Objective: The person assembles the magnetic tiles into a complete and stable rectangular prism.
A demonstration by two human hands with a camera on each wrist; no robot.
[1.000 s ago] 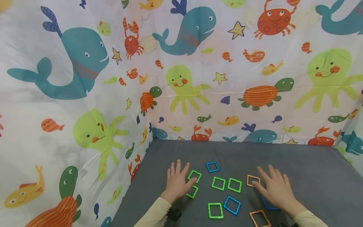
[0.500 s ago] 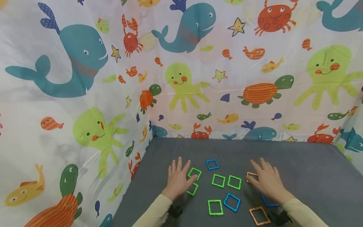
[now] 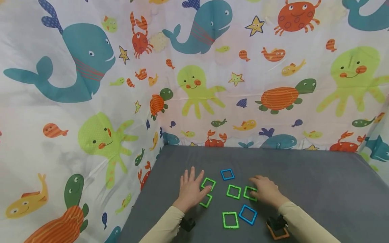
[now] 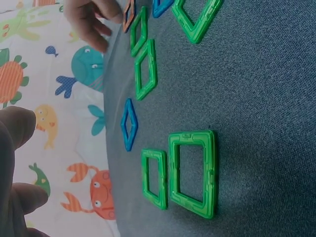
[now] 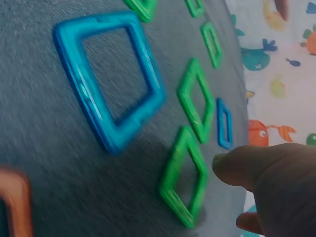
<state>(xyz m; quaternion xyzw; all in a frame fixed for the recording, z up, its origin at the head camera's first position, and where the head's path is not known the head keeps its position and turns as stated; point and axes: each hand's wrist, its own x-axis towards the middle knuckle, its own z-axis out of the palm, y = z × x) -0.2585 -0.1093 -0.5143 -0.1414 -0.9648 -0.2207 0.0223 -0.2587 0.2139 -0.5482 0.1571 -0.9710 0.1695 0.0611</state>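
The right green frame of the middle pair is lying flat on the tabletop, and its right edge is being covered in the head view by the right hand. That is the fresh change: this hand is moving inward from the right, where it was spreading above the small orange frame. It is hovering with loosely bent fingers and does not appear to be gripping anything; whether a fingertip is touching the green frame I cannot tell. For the work, this is probably making the green frame, rather than the orange one, the piece being reached for.

Just beside it the left green frame of the pair is lying unmoved, with the diamond-set blue frame lying nearer the person and the small blue frame lying farther off. The right sleeve is now probably hiding the blue frame at far right, and the lower orange frame is being partly covered.

The left hand is staying in place, fingers spread and holding nothing, its thumb reaching over the left-side green frames.
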